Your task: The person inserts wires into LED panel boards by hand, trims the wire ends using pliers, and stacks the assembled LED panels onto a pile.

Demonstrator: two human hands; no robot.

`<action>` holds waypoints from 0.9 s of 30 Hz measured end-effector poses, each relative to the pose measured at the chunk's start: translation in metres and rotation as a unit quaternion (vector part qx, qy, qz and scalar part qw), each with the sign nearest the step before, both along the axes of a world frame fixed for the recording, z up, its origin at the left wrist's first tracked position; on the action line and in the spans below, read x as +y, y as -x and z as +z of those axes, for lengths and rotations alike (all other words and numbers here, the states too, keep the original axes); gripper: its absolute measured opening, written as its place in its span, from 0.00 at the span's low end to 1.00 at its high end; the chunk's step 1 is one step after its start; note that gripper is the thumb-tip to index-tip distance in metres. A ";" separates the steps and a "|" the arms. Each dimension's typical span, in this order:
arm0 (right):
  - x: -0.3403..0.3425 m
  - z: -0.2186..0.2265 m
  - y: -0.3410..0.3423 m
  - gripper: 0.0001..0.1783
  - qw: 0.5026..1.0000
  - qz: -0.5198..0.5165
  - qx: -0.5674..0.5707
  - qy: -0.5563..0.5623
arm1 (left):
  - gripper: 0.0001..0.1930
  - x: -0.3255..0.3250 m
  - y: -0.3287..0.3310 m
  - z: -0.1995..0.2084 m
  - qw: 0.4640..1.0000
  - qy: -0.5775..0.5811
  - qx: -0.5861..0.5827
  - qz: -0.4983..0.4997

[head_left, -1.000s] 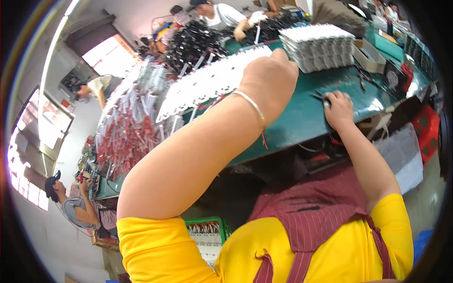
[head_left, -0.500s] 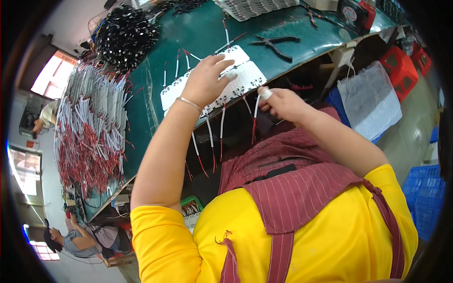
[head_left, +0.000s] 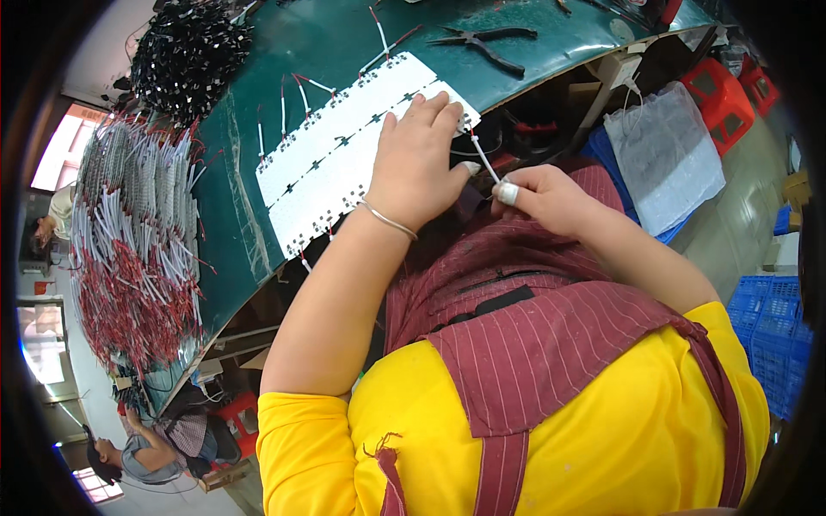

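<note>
The white panel (head_left: 331, 146) lies flat on the green counter (head_left: 301, 43), along the near edge. The left hand (head_left: 417, 159) rests upon the right part of this panel; its grip is apart, spread over the surface. The right hand (head_left: 546, 198) has its grip clamped on a white wire (head_left: 485, 157), which runs from the panel's near right corner. The pliers (head_left: 472, 39) lie open beyond the panel.

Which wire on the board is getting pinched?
The wire at the near right corner of the white board: the right hand pinches it, while far-edge wires lie untouched.
</note>
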State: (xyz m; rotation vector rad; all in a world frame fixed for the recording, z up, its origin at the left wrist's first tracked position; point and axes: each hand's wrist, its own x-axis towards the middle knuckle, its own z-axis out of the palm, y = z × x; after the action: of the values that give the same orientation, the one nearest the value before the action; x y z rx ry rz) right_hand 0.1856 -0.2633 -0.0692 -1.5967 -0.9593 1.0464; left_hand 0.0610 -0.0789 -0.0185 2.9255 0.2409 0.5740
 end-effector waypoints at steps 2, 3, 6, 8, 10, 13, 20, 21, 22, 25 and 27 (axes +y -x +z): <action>-0.007 0.003 0.002 0.16 0.999 0.035 0.010 -0.002 | 0.33 -0.007 -0.002 0.005 1.000 0.010 0.003 -0.005; -0.010 0.008 0.005 0.15 0.997 0.073 0.020 -0.008 | 0.33 -0.009 -0.003 0.006 1.000 0.016 0.005 -0.008; -0.017 0.025 0.007 0.12 0.979 0.143 -0.140 0.019 | 0.30 -0.013 -0.003 0.001 0.998 -0.051 -0.040 0.002; -0.013 0.028 0.010 0.13 0.976 0.107 -0.188 -0.005 | 0.28 -0.008 -0.003 0.001 0.998 -0.045 -0.054 -0.007; 0.000 0.018 0.007 0.13 0.971 0.022 -0.229 -0.059 | 0.19 -0.005 -0.005 0.005 0.998 -0.003 -0.059 -0.014; 0.027 0.001 -0.008 0.15 0.984 -0.057 -0.160 -0.054 | 0.15 -0.005 -0.014 0.024 0.993 0.099 0.048 0.049; 0.062 -0.014 -0.023 0.14 0.980 -0.122 -0.138 -0.078 | 0.17 0.001 -0.025 0.039 0.987 0.105 0.086 0.087; 0.064 -0.014 -0.026 0.14 0.978 -0.102 -0.169 -0.061 | 0.17 0.002 -0.026 0.038 0.987 0.105 0.087 0.088; 0.065 -0.014 -0.029 0.14 0.975 -0.082 -0.200 -0.044 | 0.17 0.004 -0.026 0.036 0.988 0.090 0.095 0.083; 0.067 -0.017 -0.029 0.15 0.974 -0.061 -0.216 -0.032 | 0.16 0.015 -0.021 0.032 0.993 0.068 0.092 0.029; 0.068 -0.021 -0.024 0.16 0.977 -0.056 -0.200 -0.043 | 0.16 0.022 -0.015 0.028 0.995 0.056 0.082 -0.014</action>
State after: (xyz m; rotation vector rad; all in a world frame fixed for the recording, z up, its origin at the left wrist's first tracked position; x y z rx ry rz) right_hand 0.2095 -0.1953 -0.0898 -1.8031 -1.1476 0.6053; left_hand 0.0761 -0.0565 0.0096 2.8623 0.2437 0.3068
